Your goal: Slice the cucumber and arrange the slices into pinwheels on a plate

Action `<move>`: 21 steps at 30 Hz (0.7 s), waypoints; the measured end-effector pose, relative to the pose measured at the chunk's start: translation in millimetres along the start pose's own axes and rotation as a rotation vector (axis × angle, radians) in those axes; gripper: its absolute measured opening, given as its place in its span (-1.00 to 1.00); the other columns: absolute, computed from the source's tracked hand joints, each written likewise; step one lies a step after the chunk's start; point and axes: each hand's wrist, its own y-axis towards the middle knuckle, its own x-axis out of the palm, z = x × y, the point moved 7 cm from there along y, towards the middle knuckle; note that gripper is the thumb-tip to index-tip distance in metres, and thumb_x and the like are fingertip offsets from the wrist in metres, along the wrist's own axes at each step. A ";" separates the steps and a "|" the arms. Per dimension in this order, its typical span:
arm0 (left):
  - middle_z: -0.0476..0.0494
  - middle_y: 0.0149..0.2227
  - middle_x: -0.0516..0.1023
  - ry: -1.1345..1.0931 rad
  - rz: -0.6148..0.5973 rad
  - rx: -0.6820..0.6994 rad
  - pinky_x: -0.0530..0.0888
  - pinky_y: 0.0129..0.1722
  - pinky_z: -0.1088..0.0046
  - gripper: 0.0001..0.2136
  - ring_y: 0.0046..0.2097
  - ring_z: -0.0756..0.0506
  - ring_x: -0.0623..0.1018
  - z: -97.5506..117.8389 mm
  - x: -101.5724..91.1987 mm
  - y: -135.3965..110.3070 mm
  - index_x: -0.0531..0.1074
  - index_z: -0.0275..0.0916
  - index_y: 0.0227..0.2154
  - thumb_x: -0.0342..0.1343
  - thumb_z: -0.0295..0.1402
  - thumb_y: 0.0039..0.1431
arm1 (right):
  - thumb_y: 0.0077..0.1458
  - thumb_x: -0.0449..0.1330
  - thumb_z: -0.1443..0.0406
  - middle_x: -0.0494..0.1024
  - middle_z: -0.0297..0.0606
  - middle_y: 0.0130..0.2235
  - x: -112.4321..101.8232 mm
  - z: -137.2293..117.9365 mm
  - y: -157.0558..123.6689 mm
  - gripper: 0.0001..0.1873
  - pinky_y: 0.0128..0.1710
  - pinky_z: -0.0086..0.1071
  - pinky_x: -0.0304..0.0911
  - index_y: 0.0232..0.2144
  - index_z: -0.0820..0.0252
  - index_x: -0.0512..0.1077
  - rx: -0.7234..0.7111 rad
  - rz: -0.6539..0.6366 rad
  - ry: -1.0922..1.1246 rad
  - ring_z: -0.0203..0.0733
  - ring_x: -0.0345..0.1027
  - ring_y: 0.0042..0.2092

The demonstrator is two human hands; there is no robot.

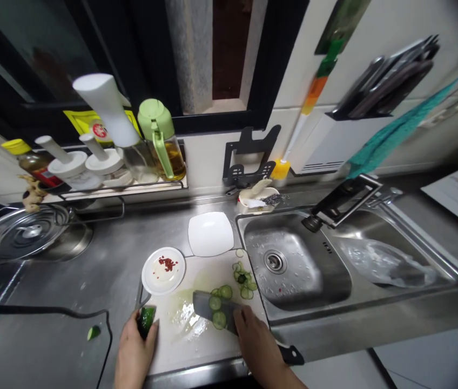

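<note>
My left hand is closed around a dark green cucumber piece at the left edge of the white cutting board. In my right hand is a broad kitchen knife, its blade pointing left, low over the board. The black handle end shows to the right of the hand. Several round cucumber slices lie on or against the blade; contact with the board is partly hidden. More thin slices form a small pile at the board's upper right corner. Wet, greenish juice covers the board's middle.
A small plate with chopped red bits overlaps the board's upper left; a white square plate stands behind. The sink is on the right, a lidded pot far left. A cucumber end lies left. Bottles and jars line a rack.
</note>
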 end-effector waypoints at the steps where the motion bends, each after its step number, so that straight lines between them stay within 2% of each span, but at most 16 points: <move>1: -0.41 0.02 0.43 0.002 0.031 0.022 0.43 0.02 0.10 -0.39 0.04 -0.33 0.46 2.1 -3.3 -0.3 0.20 -0.41 0.13 -0.06 -0.04 0.14 | 0.05 -0.02 0.57 0.44 -0.02 -0.02 -1.6 2.9 0.7 -0.52 -0.18 -0.27 0.30 0.01 0.21 0.35 -0.001 0.025 -0.017 -0.06 0.44 -0.15; 4: -0.44 0.05 0.40 -0.017 0.189 0.164 0.35 0.10 -0.01 -0.42 0.11 -0.36 0.40 27.4 -16.7 -7.6 0.26 -0.39 0.10 -0.01 -0.05 0.15 | 0.08 0.00 0.55 0.46 -0.05 -0.08 -5.9 9.4 1.4 -0.58 -0.20 -0.29 0.28 -0.03 0.20 0.37 0.001 0.092 -0.058 -0.09 0.43 -0.19; 6: -0.40 0.06 0.41 -0.079 0.232 0.343 0.33 0.13 -0.03 -0.51 0.12 -0.32 0.39 65.3 -18.7 -18.9 0.32 -0.32 0.06 0.01 -0.10 0.18 | 0.09 0.00 0.55 0.47 -0.08 -0.12 -6.7 11.6 1.1 -0.60 -0.22 -0.32 0.27 -0.06 0.19 0.38 0.008 0.116 -0.081 -0.13 0.43 -0.22; 10: -0.21 0.07 0.47 -0.214 -0.074 0.821 0.43 0.12 0.18 -0.66 0.14 -0.17 0.42 165.7 11.7 -51.3 0.37 -0.12 0.07 0.02 -0.30 0.25 | 0.12 -0.01 0.55 0.47 -0.09 -0.15 -5.8 11.2 0.1 -0.62 -0.25 -0.32 0.28 -0.08 0.19 0.38 0.014 0.135 -0.122 -0.13 0.43 -0.25; 12: -0.20 0.05 0.50 -0.253 -0.164 0.990 0.44 0.12 0.18 -0.67 0.15 -0.16 0.42 199.8 25.3 -63.3 0.39 -0.14 0.07 -0.01 -0.35 0.27 | 0.13 -0.02 0.55 0.47 -0.08 -0.12 -7.3 10.3 -0.8 -0.62 -0.25 -0.30 0.29 -0.06 0.19 0.37 0.003 0.152 -0.133 -0.13 0.43 -0.24; 15: -0.19 0.00 0.55 -0.294 -0.238 1.088 0.42 0.15 0.10 -0.68 0.14 -0.15 0.44 217.4 41.7 -62.4 0.40 -0.17 0.07 -0.04 -0.37 0.29 | 0.12 -0.04 0.57 0.47 -0.08 -0.13 -10.7 13.0 -3.4 -0.60 -0.24 -0.28 0.31 -0.08 0.18 0.38 -0.006 0.134 -0.138 -0.10 0.44 -0.22; 18: -0.22 0.00 0.55 -0.313 -0.259 1.054 0.40 0.16 0.07 -0.68 0.13 -0.15 0.46 212.0 54.0 -45.4 0.41 -0.20 0.06 -0.04 -0.37 0.29 | 0.09 -0.05 0.60 0.47 -0.10 -0.19 -13.9 23.2 -9.7 -0.58 -0.26 -0.27 0.32 -0.13 0.17 0.42 0.034 0.074 -0.132 -0.07 0.44 -0.25; 21: -0.22 0.00 0.55 -0.336 -0.283 1.025 0.38 0.18 0.09 -0.68 0.11 -0.13 0.47 208.2 64.1 -29.9 0.42 -0.21 0.05 -0.04 -0.36 0.28 | 0.06 -0.07 0.62 0.46 -0.09 -0.16 -13.6 35.4 -22.8 -0.52 -0.25 -0.26 0.32 -0.11 0.17 0.43 0.074 0.023 -0.120 -0.09 0.45 -0.28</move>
